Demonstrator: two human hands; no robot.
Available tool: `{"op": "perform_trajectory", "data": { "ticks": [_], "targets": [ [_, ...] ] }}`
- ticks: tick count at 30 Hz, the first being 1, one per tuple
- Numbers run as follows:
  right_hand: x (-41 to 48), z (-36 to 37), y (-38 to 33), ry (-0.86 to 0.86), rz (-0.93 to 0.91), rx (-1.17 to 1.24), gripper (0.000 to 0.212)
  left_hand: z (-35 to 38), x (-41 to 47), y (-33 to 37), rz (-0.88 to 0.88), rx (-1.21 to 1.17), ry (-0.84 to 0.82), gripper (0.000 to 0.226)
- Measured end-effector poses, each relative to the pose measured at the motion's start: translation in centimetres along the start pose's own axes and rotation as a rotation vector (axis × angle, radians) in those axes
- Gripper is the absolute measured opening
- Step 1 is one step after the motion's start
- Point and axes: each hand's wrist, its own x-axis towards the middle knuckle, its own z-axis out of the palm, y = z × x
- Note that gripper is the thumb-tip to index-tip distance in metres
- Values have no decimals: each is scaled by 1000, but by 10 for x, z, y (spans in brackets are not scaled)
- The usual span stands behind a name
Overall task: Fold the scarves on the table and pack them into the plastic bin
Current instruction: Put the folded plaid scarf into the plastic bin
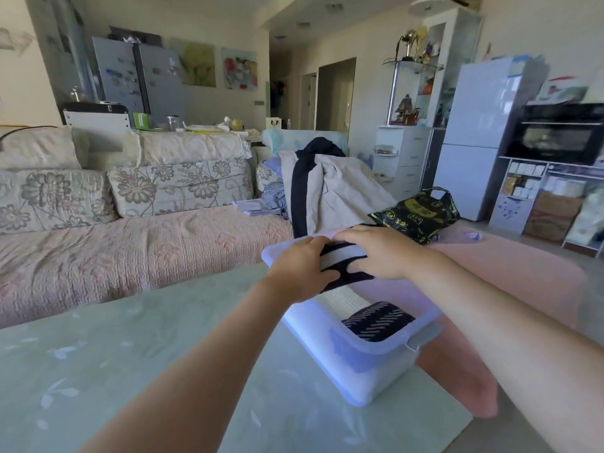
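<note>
Gripping the striped scarf in curled fingers of left hand and right hand, over the plastic bin's far end at the counter's right edge. Lower level; release once flat.

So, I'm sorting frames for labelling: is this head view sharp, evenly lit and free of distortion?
Head view: the left hand, right hand and striped scarf are reasonably sharp; the background looks soft; the wide lens tilts the white fridge near the right edge; daylight puts a pale sheen on the table.
</note>
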Motion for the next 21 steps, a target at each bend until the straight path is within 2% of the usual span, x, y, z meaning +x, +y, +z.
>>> {"op": "perform_trajectory", "data": {
  "ticks": [2, 6, 9, 11, 13, 16, 19, 21],
  "targets": [
    [12, 9, 23, -100, 52, 11, 67, 20, 26, -1, -58, 40, -170, 52],
    [33, 34, 58, -261, 150, 170, 55, 51, 57, -10, -89, 46, -408, 34],
    [49, 56, 78, -299, 204, 290, 53, 65, 70, -21, -124, 46, -535, 36],
    [55, 69, 86, -265, 257, 407, 52, 77, 76, -32, -174, 82, -583, 38],
    [58, 83, 92, -231, 295, 485, 41, 85, 78, -37, -211, 137, -641, 44],
    [64, 104, 92, -209, 292, 451, 30, 88, 81, -33, -251, 240, -659, 48],
    [69, 129, 92, -167, 303, 277, 41, 93, 81, -30, -216, 335, -560, 44],
    [70, 133, 88, -154, 313, 239, 39, 95, 83, -33, -218, 315, -525, 41]
  ]
}}
